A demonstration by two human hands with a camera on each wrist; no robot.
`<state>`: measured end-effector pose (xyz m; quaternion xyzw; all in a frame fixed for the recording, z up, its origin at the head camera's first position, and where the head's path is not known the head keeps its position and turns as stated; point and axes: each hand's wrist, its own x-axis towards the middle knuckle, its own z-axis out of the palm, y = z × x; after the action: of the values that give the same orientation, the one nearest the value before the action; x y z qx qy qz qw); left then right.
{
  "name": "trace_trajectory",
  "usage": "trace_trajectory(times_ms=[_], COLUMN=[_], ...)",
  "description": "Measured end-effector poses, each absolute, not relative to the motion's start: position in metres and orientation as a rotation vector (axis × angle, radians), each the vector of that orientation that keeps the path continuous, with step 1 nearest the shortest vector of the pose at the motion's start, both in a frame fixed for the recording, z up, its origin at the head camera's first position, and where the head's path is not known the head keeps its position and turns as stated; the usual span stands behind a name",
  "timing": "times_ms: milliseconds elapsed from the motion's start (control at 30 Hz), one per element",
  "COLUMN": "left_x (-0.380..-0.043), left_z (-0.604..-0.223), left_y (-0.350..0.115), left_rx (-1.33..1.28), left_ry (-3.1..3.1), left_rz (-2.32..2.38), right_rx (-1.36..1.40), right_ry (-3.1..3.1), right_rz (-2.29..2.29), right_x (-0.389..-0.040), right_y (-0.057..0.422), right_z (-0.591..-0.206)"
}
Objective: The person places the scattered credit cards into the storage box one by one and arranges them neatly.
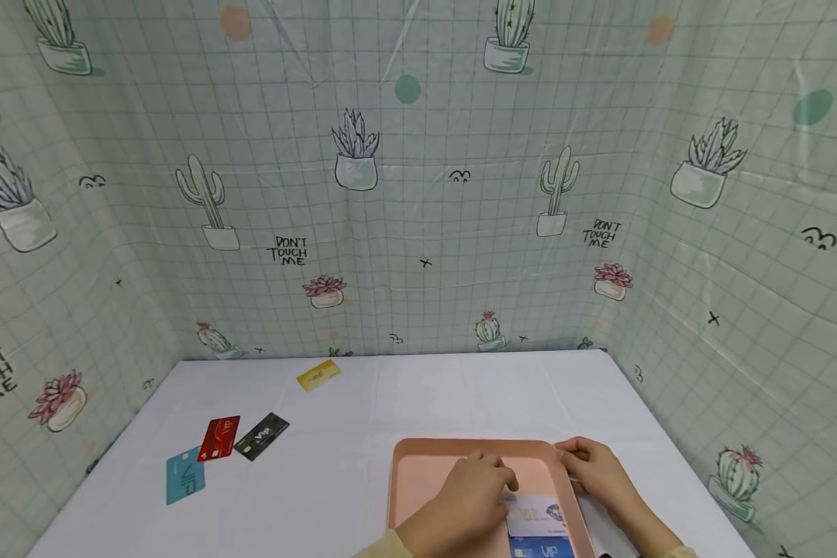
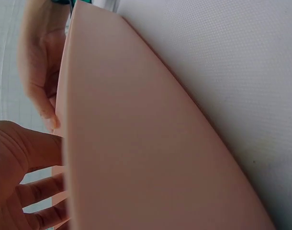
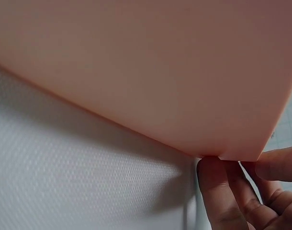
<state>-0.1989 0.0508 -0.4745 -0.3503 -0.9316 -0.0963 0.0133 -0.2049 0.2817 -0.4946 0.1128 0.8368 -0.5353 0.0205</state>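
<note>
A pink tray (image 1: 418, 465) lies at the front of the table. Inside it, toward its right side, are a white VIP card (image 1: 535, 527) and a blue VIP card (image 1: 540, 549), one in front of the other. My left hand (image 1: 460, 500) reaches into the tray with fingers bent loosely beside the white card; contact is unclear. In the left wrist view, the tray wall hides that hand's fingertips. My right hand (image 1: 603, 473) pinches the tray's far right corner between thumb and fingers, as the right wrist view also shows.
On the left of the table lie a teal card (image 1: 184, 480), a red card (image 1: 218, 438) and a black card (image 1: 261, 436), close together. A gold card (image 1: 318, 375) sits near the back edge. Cactus-print cloth (image 1: 418, 217) walls the table at back and sides.
</note>
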Motion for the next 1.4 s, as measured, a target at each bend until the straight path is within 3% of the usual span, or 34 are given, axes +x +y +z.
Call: trace_trajectory(times_ms=[1400], left_x=[-0.215], left_z=[-0.466], left_y=[-0.004], left_rx=[-0.903], left_ry=[-2.896], left_rz=[-0.482], right_rx=[0.324], right_ry=[2.565], right_rz=[-1.680], right_x=[-0.204], right_y=[0.284], right_z=[-0.497])
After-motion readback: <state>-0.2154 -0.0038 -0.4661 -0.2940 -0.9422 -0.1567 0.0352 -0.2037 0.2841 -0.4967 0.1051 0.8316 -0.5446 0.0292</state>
